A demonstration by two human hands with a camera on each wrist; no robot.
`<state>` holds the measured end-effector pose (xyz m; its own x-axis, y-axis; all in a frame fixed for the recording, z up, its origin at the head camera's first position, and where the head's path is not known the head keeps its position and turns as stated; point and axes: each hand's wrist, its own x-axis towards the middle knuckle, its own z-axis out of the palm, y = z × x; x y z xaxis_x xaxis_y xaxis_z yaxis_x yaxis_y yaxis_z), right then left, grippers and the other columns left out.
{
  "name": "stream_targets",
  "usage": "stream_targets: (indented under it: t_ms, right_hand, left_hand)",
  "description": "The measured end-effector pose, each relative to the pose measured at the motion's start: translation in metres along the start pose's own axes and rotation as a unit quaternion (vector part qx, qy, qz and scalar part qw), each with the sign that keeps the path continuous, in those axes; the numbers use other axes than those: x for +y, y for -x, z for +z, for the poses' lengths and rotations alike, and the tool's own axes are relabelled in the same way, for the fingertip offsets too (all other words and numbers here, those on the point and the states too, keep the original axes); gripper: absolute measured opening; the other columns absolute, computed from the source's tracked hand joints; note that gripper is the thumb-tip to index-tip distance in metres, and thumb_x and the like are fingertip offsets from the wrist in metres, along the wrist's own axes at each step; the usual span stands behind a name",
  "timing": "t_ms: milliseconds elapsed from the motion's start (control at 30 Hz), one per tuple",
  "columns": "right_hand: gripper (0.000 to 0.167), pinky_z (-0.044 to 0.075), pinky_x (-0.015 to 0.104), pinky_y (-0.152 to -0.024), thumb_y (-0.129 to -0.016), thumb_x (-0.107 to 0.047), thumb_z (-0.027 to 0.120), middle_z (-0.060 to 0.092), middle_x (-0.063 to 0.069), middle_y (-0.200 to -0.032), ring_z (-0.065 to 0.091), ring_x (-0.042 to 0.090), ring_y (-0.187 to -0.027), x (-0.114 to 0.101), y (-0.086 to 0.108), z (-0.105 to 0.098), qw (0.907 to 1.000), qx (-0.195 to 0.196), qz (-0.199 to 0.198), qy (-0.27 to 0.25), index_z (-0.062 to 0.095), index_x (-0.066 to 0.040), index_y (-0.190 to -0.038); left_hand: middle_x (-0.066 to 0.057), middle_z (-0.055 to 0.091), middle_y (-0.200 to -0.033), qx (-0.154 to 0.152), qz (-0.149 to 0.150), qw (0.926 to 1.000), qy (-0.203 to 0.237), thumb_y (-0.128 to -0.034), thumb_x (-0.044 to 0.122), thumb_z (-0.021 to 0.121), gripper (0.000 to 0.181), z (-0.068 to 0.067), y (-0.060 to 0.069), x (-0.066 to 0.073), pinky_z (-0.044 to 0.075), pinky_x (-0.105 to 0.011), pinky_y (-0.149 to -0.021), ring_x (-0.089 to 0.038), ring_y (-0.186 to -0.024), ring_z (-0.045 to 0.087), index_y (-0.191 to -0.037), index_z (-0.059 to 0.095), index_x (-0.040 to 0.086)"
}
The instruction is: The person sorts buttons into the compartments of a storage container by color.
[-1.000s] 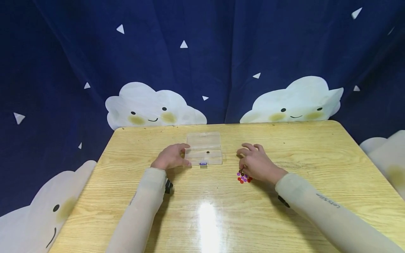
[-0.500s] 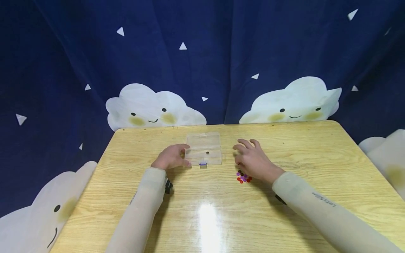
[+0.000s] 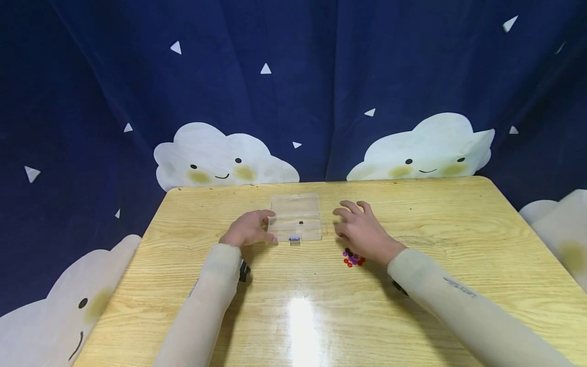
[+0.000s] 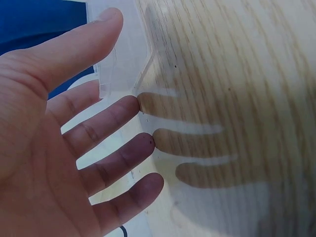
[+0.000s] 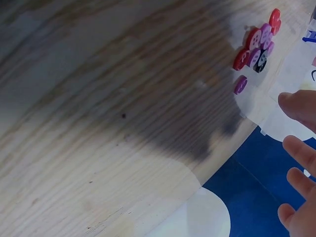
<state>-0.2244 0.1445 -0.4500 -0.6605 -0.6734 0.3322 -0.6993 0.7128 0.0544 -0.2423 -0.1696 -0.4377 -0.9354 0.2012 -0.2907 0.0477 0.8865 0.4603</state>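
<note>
Buttons [image 3: 354, 262], red, purple and black, lie grouped on the table [image 3: 257, 316], near the midline between its left and right edges; the right wrist view shows several touching. Right hand [image 3: 364, 235]: held over the table on the group's far side, outer fingers bent and spread, fingertips apart from the box; whether thumb and index finger pinch anything cannot be told. Clear box [image 3: 295, 215]: unfolded, left of the midline, toward the table's far edge. One dark piece [image 3: 301, 223] sits in its near half; a blue-marked tab [image 3: 294, 239] projects at its near side. Left hand [image 3: 247, 228]: at the box's left end, thumb by the near-left corner, thumb and fingers apart. Dark blue curtain [image 3: 302, 92]: hangs behind the far edge, printed with white triangles and clouds.
</note>
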Motion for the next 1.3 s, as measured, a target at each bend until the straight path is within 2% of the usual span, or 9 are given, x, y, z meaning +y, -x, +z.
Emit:
stream_targets:
  t_ms: [300,867,1100,1300]
  right_hand:
    - [0.018,0.037,0.065,-0.104,-0.083,-0.005,0.07,0.066,0.01,-0.123,0.049,0.038,-0.132,0.004,-0.011,0.0,0.9999,0.004,0.014,0.007,0.067,-0.02,-0.072]
    - [0.019,0.036,0.064,-0.105,-0.084,-0.005,0.066,0.066,0.009,-0.125,0.048,0.038,-0.134,0.001,-0.039,-0.003,0.9994,0.002,0.033,0.006,0.069,-0.02,-0.073]
    - [0.016,0.037,0.062,-0.105,-0.082,-0.005,0.068,0.067,0.01,-0.123,0.048,0.038,-0.133,-0.002,-0.052,-0.005,0.9992,0.018,0.036,-0.003,0.072,-0.019,-0.076]
    - [0.012,0.035,0.061,-0.108,-0.084,-0.009,0.069,0.065,0.009,-0.127,0.045,0.037,-0.136,-0.007,-0.064,-0.004,0.9985,-0.012,0.052,-0.016,0.074,-0.02,-0.08]
  left_hand:
    - [-0.008,0.061,-0.136,-0.001,0.004,1.0,-0.006,-0.0792,0.034,0.083,0.079,-0.001,0.001,0.001,0.046,-0.051,-0.108,-0.028,-0.125,0.057,-0.148,0.047,0.021]
    - [-0.007,0.06,-0.138,-0.008,0.002,0.9999,-0.013,-0.08,0.035,0.082,0.078,-0.002,0.002,0.001,0.046,-0.052,-0.107,-0.029,-0.127,0.056,-0.148,0.046,0.022]
    - [-0.008,0.061,-0.135,-0.002,0.005,0.9999,-0.011,-0.0796,0.035,0.083,0.078,-0.001,0.001,0.0,0.046,-0.051,-0.107,-0.028,-0.124,0.058,-0.148,0.047,0.022]
    - [-0.008,0.061,-0.136,-0.001,0.006,0.9999,-0.01,-0.0795,0.034,0.083,0.078,0.0,0.001,0.001,0.046,-0.051,-0.107,-0.029,-0.125,0.058,-0.148,0.047,0.021]
